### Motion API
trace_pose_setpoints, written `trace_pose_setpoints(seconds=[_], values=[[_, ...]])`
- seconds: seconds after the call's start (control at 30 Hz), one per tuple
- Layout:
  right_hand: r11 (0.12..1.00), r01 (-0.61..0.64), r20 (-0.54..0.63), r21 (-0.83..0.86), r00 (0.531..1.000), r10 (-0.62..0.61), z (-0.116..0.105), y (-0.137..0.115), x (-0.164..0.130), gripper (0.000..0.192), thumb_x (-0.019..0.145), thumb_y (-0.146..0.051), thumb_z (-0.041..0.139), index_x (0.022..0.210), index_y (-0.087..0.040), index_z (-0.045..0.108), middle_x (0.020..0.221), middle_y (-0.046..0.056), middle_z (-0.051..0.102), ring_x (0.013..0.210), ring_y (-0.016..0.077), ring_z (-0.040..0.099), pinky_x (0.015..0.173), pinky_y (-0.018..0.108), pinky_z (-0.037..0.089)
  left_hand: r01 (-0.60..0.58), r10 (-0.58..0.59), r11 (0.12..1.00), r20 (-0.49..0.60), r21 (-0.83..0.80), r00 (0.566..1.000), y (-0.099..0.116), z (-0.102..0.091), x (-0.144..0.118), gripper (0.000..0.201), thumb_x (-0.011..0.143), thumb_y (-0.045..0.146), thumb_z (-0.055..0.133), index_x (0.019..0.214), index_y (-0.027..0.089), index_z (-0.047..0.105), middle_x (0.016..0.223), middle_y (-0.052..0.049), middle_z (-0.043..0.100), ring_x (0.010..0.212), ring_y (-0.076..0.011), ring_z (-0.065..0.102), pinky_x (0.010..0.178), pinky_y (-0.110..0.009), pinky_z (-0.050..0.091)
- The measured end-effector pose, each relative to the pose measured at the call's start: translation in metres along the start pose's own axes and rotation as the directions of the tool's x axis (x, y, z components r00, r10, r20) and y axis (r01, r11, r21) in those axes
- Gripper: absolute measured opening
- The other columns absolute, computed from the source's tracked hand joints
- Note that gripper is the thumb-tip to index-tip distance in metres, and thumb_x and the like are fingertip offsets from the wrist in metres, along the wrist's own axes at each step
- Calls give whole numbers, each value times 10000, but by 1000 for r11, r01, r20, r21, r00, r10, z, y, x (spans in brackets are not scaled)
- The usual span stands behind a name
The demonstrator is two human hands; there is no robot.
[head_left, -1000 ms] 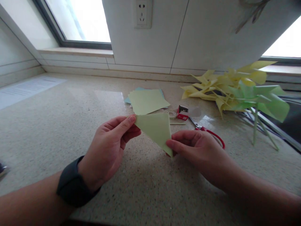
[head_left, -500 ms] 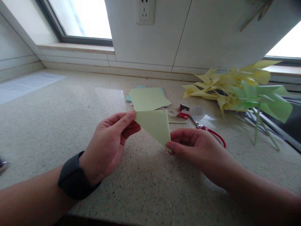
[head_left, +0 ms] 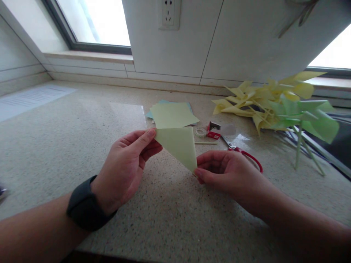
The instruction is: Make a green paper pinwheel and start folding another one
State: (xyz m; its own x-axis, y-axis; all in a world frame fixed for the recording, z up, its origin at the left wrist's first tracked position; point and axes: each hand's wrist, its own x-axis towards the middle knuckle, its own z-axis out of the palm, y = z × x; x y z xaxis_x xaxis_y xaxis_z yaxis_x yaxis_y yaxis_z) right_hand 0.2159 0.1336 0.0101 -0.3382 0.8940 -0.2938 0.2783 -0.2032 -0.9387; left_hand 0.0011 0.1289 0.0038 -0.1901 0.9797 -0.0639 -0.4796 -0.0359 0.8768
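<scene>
A pale green paper triangle point(head_left: 177, 145), a folded sheet, is held just above the speckled counter point(head_left: 55, 142). My left hand point(head_left: 126, 166) pinches its left corner between thumb and forefinger; a dark watch sits on that wrist. My right hand point(head_left: 229, 171) pinches the triangle's lower point with its fingertips. The triangle's upper right corner is free.
Behind the triangle lies a small stack of green and blue paper sheets point(head_left: 172, 114). To the right are a small red box point(head_left: 213, 130), red-handled scissors point(head_left: 244, 153) partly behind my right hand, and a pile of yellow and green paper pinwheels point(head_left: 285, 106). A wall with a socket point(head_left: 170, 12) stands behind.
The triangle and both hands have shifted slightly up and away across the counter. My right fingertips have slid to the very tip of the lower point.
</scene>
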Motion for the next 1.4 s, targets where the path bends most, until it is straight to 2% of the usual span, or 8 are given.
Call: trace_pose_setpoints(seconds=[0.23,0.47,0.67,0.77,0.93,1.17,1.4], values=[[998,57,50,13,997,-58,-1,2,1,164,717,-187,769,869,-230,724,850,17,777,746,149,717,654,256,564,-8,8,1000,-17,9,1000,0,0,-2,48,819,213,783,830,168,773,876,-31,781,764,-106,703,751,-198,565],[999,37,-3,-37,999,-37,0,2,0,129,711,-202,776,824,-229,719,771,16,759,663,150,692,579,256,546,-34,34,999,-32,8,999,1,2,-1,38,814,205,777,803,171,763,881,-25,778,769,-112,705,752,-208,566],[995,94,144,-26,985,-90,-6,-2,-2,146,800,-264,733,935,-215,704,921,29,757,824,161,708,708,264,552,-51,49,996,25,67,998,-1,1,-5,70,802,235,797,789,175,764,835,-12,766,710,-97,684,711,-190,570],[985,168,82,26,982,-170,-9,-6,-1,209,843,-384,704,972,-220,714,982,45,754,873,181,703,746,287,556,-61,50,990,84,130,995,-3,-1,-10,63,810,253,795,812,193,775,821,-6,766,701,-103,684,705,-197,576],[961,269,-87,-58,958,-273,-10,-5,0,271,884,-477,644,800,-227,707,764,15,700,691,154,633,628,267,511,-79,53,971,120,225,991,-6,-4,-20,105,796,303,816,822,206,787,811,-9,765,699,-111,681,690,-196,569],[921,374,-131,-113,913,-387,-10,-5,-3,286,918,-411,592,723,-219,677,703,6,647,687,151,592,634,265,486,-91,57,966,142,243,988,-5,-3,-21,97,799,309,816,836,222,795,812,-3,760,706,-106,673,700,-186,557],[929,328,-148,-168,924,-353,-9,-9,-2,273,907,-420,574,723,-228,632,699,0,586,663,150,524,610,273,440,-57,15,964,159,261,987,-6,-4,-23,86,833,306,783,832,220,783,793,-4,757,708,-112,678,707,-191,547]])
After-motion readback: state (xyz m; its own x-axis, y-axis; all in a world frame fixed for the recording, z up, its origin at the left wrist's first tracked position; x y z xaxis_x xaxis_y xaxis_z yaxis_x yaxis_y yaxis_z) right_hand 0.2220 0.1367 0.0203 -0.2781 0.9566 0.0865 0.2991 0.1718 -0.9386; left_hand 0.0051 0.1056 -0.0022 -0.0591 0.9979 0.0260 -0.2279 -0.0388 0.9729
